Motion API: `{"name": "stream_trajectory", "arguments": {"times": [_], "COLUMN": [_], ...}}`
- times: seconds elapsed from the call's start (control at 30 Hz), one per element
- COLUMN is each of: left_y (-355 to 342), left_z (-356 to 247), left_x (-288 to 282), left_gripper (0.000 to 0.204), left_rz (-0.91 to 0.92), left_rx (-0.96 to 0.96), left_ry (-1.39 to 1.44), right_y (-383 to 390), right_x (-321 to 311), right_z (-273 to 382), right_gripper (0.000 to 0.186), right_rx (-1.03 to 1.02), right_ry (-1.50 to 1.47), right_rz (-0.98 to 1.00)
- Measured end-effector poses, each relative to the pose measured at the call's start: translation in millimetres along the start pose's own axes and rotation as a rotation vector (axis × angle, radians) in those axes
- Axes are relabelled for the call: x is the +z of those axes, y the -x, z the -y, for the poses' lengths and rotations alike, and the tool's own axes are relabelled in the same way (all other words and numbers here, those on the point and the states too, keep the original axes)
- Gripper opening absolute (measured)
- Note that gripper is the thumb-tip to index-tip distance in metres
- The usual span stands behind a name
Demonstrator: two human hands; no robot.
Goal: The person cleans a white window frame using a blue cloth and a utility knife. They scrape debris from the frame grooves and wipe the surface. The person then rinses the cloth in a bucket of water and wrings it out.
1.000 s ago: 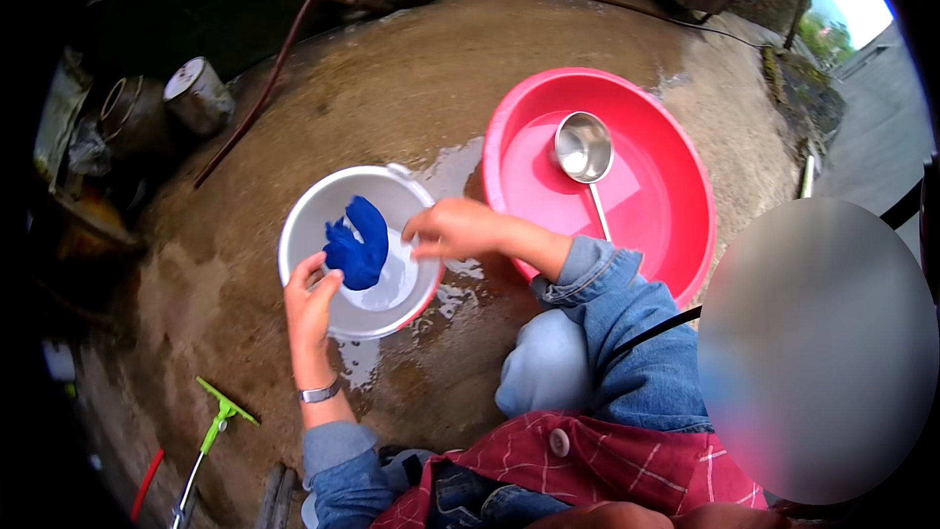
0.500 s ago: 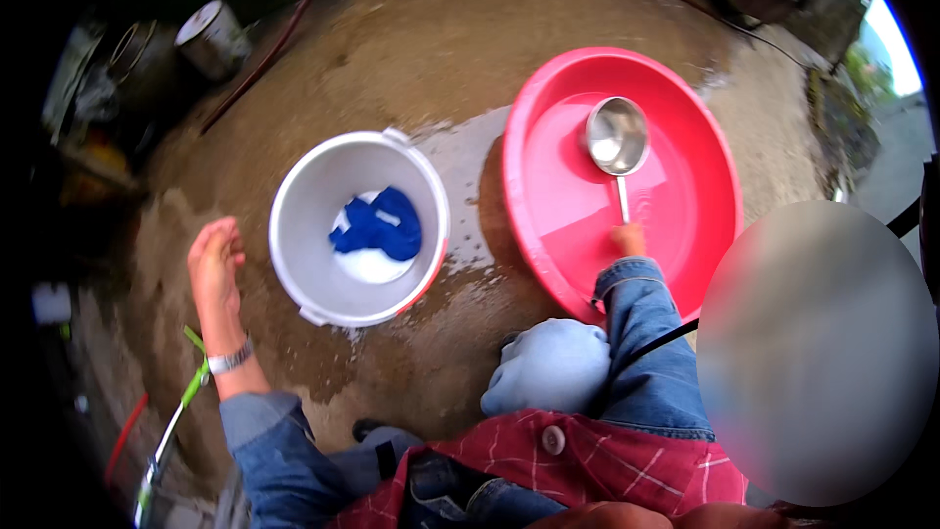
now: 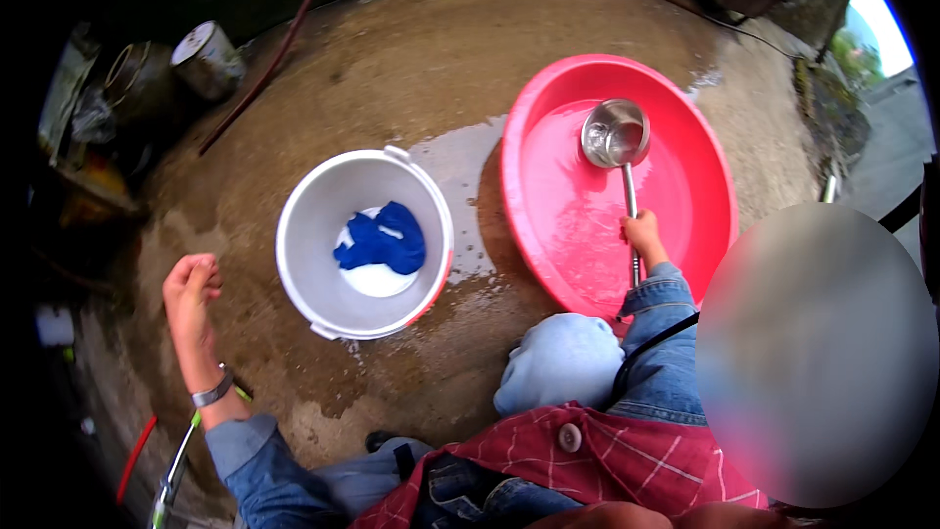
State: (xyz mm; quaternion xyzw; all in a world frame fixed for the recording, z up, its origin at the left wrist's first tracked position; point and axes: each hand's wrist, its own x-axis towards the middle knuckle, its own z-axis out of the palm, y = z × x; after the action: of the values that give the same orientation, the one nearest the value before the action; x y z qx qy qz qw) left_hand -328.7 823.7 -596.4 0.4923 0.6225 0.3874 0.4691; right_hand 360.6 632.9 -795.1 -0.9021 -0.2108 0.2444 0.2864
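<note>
Over red basin (image 3: 705, 167), right hand (image 3: 641, 235) fingers clasp ladle (image 3: 617, 137) — left hand (image 3: 191, 289) loosely curled, empty.

No labelled packages, signs or screens visible. Nearest candidates — a round grey tin (image 3: 208, 59) at upper left on the ground, beside dark clutter (image 3: 98, 118) — markings too blurred to tell.

The right hand (image 3: 641, 233) gripped a steel ladle (image 3: 617, 137) in the red basin (image 3: 705, 186); the left hand (image 3: 191, 289) hung loosely curled, empty, beside the white bucket (image 3: 313, 245) holding a blue cloth (image 3: 382, 240).
</note>
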Motion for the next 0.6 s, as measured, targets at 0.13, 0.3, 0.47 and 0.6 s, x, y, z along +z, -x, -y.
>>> {"name": "stream_trajectory", "arguments": {"times": [0.13,0.3,0.47,0.6], "left_y": [1,3,5,15], "left_z": [-5,-1,-2,-8], "left_x": [-15,-44,-66,-74], "left_gripper": [0.014,0.014,0.014,0.014], "left_rz": [-0.032,-0.073,-0.076,-0.090], "left_rx": [0.068,0.084,0.119,0.145], "left_ry": [0.002,-0.007,0.030,0.040], "right_y": [30,20,32,76], "right_x": [-20,-14,35,72], "right_z": [5,-65,-52,41], "right_gripper": [0.020,0.015,0.015,0.012], "right_rx": [0.120,0.210,0.223,0.179], "right_ry": [0.087,0.227,-0.064,-0.262], "right_rz": [-0.160,-0.305,-0.180,0.091]}}
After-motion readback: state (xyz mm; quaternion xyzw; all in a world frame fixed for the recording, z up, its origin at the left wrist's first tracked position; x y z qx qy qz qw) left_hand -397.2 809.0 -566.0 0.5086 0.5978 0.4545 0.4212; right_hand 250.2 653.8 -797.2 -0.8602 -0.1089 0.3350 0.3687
